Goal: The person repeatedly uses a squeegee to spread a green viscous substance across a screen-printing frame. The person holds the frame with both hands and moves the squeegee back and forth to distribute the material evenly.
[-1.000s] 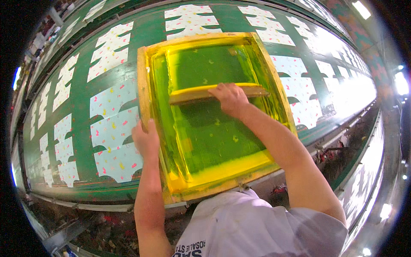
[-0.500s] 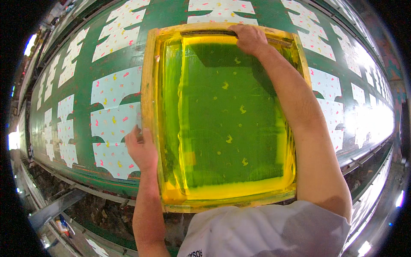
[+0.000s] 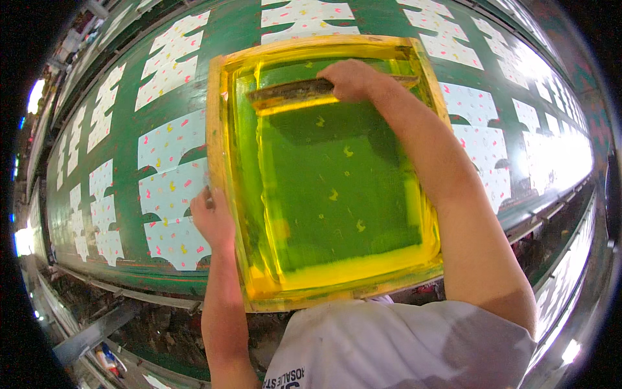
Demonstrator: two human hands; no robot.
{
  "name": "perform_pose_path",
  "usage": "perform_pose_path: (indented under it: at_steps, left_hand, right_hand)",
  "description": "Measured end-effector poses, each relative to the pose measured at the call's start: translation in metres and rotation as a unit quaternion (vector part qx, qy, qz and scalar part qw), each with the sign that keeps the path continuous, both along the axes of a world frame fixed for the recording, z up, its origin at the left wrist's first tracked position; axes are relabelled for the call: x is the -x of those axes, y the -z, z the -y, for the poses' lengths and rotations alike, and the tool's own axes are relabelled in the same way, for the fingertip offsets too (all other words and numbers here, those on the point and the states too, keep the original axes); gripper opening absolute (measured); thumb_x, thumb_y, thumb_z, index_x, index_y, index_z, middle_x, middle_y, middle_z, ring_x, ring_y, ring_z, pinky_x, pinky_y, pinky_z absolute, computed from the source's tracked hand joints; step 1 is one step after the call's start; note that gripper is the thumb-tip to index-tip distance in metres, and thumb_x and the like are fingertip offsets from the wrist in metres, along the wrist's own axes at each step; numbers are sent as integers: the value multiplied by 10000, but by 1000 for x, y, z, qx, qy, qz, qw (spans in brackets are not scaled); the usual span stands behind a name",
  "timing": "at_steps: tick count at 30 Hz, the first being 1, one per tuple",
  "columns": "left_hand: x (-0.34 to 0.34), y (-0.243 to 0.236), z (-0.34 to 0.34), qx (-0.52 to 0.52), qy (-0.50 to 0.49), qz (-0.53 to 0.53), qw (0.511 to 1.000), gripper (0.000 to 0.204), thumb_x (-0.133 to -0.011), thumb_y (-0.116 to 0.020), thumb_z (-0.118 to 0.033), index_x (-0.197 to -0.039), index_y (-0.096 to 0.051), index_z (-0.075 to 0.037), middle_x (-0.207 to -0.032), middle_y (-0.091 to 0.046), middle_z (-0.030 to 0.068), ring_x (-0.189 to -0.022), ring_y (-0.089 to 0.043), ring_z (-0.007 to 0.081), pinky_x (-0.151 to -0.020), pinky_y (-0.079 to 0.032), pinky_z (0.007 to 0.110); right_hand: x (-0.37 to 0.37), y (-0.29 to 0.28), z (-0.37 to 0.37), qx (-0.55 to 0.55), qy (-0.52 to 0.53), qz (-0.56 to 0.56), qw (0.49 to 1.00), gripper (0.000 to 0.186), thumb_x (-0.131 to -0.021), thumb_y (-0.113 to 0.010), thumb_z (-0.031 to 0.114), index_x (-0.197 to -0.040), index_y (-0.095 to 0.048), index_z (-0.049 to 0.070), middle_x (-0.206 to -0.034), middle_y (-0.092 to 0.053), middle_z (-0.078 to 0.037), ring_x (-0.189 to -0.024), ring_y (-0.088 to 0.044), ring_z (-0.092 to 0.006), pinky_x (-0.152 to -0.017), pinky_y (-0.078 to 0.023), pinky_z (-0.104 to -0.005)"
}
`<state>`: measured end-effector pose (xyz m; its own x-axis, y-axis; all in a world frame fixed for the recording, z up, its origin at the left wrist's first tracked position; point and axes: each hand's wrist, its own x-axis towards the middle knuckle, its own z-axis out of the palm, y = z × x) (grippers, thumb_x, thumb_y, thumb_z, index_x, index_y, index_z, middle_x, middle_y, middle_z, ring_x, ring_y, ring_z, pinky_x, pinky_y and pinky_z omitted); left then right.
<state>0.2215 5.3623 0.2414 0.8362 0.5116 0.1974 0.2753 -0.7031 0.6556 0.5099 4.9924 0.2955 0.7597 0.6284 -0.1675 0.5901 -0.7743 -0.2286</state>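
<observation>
A wooden screen printing frame [image 3: 216,136] with green mesh [image 3: 317,207] lies in front of me on the green table. Thick yellow ink [image 3: 363,272] coats the mesh along its near and left edges, and small duck-like motifs show through the middle. My right hand [image 3: 352,80] is closed around a long squeegee [image 3: 285,94], which sits crosswise on the far part of the mesh with yellow ink along its lower edge. Against the left wooden rail, my left hand [image 3: 215,219] is closed on the frame's side, fingers curled and partly hidden.
Pale printed fabric pieces [image 3: 172,185] lie in rows on the green table [image 3: 227,29], on both sides of the frame and beyond it. A metal rail [image 3: 149,298] runs along the table's near edge. Strong glare covers the far right.
The squeegee has come away from the frame's far rail and moved nearer to me, with my right hand on it. My left hand stays at the left rail.
</observation>
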Motion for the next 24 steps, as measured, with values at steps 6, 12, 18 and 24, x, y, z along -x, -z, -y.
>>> perform_pose_path:
  at_steps: [6, 12, 18, 24]
  left_hand:
    - [0, 3, -3, -7, 24, 10, 1000, 433, -1053, -735, -311, -1316, -732, 32, -1169, -689, 168, -1018, -687, 334, -937, -552, 462]
    - [3, 9, -9, -29, 48, 16, 998, 509, -1025, -728, -393, -1345, -731, 3, -1247, -700, 196, -1177, -674, 412, -1022, -538, 511]
    - [2, 4, -6, -52, 49, -40, 997, 629, -1000, -744, -427, -1481, -662, -30, -1435, -662, 210, -1345, -635, 415, -1118, -535, 528]
    - [6, -16, 2, -72, 53, -123, 988, 680, -1005, -754, -439, -1541, -606, -47, -1493, -645, 203, -1362, -632, 417, -1134, -544, 547]
  right_hand:
    - [131, -12, 5, 14, 4, -39, 999, 417, -858, -709, 159, -1270, -775, 176, -1170, -813, -173, -1136, -773, -412, -981, -618, -578]
    - [268, -11, 6, 23, 13, -37, 999, 463, -855, -708, 131, -1310, -762, 202, -1181, -803, -167, -1131, -770, -408, -989, -618, -562]
    - [396, -12, 5, 0, 66, -65, 996, 513, -834, -721, 89, -1324, -775, 230, -1176, -796, -134, -1144, -766, -389, -972, -620, -545]
    - [469, -19, 6, -20, 52, -11, 998, 477, -849, -787, 156, -1324, -788, 202, -1171, -764, -131, -1163, -747, -375, -1008, -604, -504]
